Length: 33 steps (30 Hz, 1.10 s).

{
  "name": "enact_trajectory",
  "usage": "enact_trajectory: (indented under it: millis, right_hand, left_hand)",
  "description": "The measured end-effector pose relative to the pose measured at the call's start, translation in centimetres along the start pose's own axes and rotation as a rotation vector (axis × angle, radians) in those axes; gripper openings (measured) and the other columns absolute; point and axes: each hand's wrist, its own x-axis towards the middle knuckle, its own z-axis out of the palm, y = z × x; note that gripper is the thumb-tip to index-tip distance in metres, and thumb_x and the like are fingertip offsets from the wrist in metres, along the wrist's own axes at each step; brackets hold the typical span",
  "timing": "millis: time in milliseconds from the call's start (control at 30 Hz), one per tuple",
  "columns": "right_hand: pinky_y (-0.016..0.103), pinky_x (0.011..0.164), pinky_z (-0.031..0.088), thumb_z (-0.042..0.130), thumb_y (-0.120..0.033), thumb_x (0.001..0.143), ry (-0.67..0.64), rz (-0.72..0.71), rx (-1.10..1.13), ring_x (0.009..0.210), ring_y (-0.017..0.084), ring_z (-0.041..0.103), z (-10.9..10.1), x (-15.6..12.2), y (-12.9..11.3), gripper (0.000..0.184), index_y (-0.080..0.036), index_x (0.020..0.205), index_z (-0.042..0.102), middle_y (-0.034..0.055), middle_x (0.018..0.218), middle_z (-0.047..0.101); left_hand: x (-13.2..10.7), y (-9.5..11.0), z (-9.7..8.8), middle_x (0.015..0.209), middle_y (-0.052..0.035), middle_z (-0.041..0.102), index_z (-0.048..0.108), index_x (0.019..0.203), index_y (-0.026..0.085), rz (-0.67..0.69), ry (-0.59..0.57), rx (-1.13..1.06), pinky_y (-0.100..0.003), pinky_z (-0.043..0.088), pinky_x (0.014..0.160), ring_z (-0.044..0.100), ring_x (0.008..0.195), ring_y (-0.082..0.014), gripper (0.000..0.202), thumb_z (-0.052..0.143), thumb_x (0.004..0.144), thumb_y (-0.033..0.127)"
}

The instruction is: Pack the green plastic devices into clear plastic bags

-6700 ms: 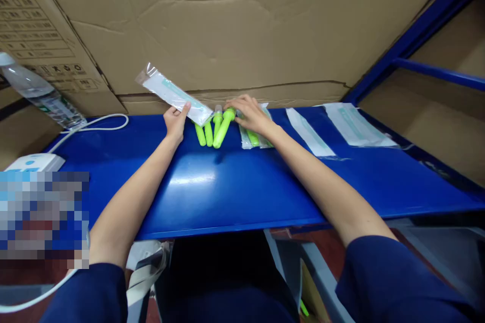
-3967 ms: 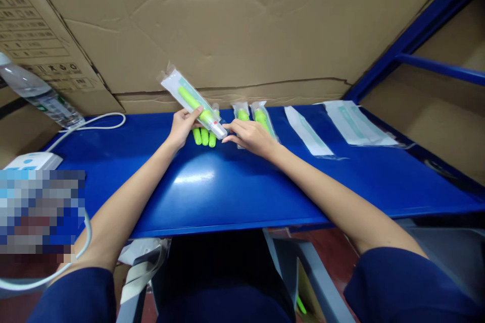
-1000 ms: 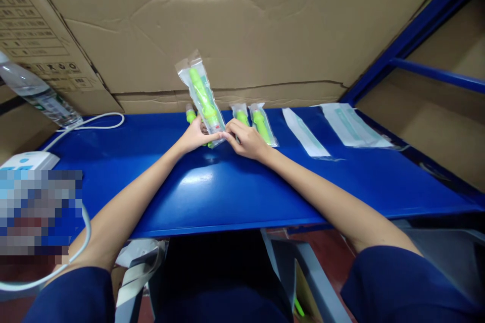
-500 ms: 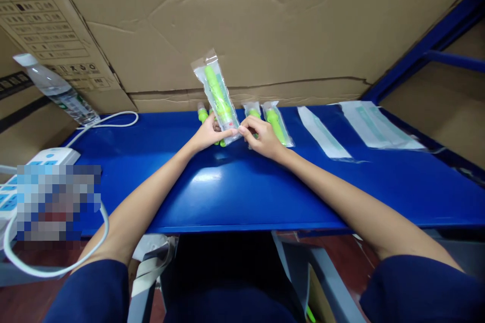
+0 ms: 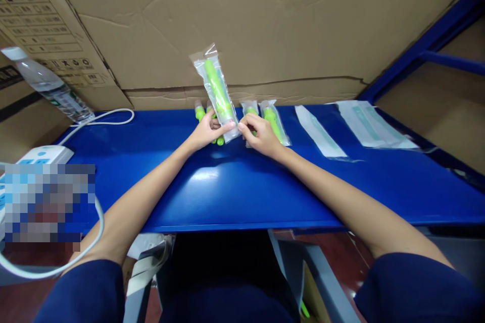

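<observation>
Both hands meet over the far half of the blue table (image 5: 235, 186), holding one clear pouch (image 5: 216, 92) that stands nearly upright with a green tube sealed or slipped inside it. The left hand (image 5: 206, 131) pinches the pouch's lower end between thumb and fingers, and the right hand (image 5: 261, 133) has its fingertips pressed together on the same lower corner from the other side. The pouch looks light and floppy, its film thin and probably slick, while the tube within seems stiff enough to keep it standing; a grip on the tube's body through the film would likely hold better than one on the loose plastic edge. Loose green tubes (image 5: 199, 112) lie just behind the left hand, two filled pouches (image 5: 273, 120) lie beside the right hand, and flat empty pouches (image 5: 320, 131) rest further right. A water bottle (image 5: 49, 86) leans at the far left.
</observation>
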Motion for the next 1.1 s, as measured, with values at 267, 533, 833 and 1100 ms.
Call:
enact_trajectory:
  millis: [267,533,833,1100]
  right_hand:
    - [0.031,0.058,0.039,0.048,-0.026,0.095,0.016,-0.051,-0.121,0.061,0.015,0.045,-0.1,0.0,0.4,0.027,-0.023,0.071,0.037,0.0011,0.069,0.047]
    - [0.031,0.062,0.043,0.047,-0.028,0.098,0.000,-0.006,-0.150,0.064,0.015,0.047,0.2,-0.2,1.0,0.028,-0.023,0.072,0.038,0.0020,0.072,0.048]
    - [0.024,0.054,0.044,0.059,-0.062,0.094,-0.129,0.435,0.400,0.055,0.010,0.054,-0.3,0.3,0.2,0.043,-0.020,0.100,0.050,0.0001,0.080,0.059]
    - [0.020,0.045,0.036,0.059,-0.079,0.084,-0.314,0.510,0.796,0.048,0.005,0.046,-0.8,1.0,-1.4,0.062,-0.017,0.085,0.054,-0.0008,0.067,0.060]
  left_hand:
    - [0.1,-0.4,0.5,0.104,-0.0125,0.074,0.050,0.122,0.017,-0.019,-0.023,-0.050,-0.035,0.060,0.082,0.076,0.095,-0.0274,0.092,0.091,0.053,0.061]
    - [-0.1,-0.4,0.5,0.106,-0.0145,0.074,0.046,0.126,0.017,-0.012,-0.036,0.008,-0.043,0.061,0.087,0.076,0.096,-0.0303,0.092,0.093,0.056,0.053]
    - [0.7,-0.6,-0.8,0.108,-0.0151,0.076,0.047,0.130,0.015,0.067,-0.013,0.049,-0.040,0.061,0.085,0.076,0.095,-0.0284,0.092,0.092,0.059,0.055]
    - [0.5,1.5,0.0,0.096,-0.0114,0.077,0.056,0.120,0.010,0.084,-0.077,-0.013,-0.028,0.060,0.072,0.076,0.080,-0.0208,0.079,0.089,0.064,0.055]
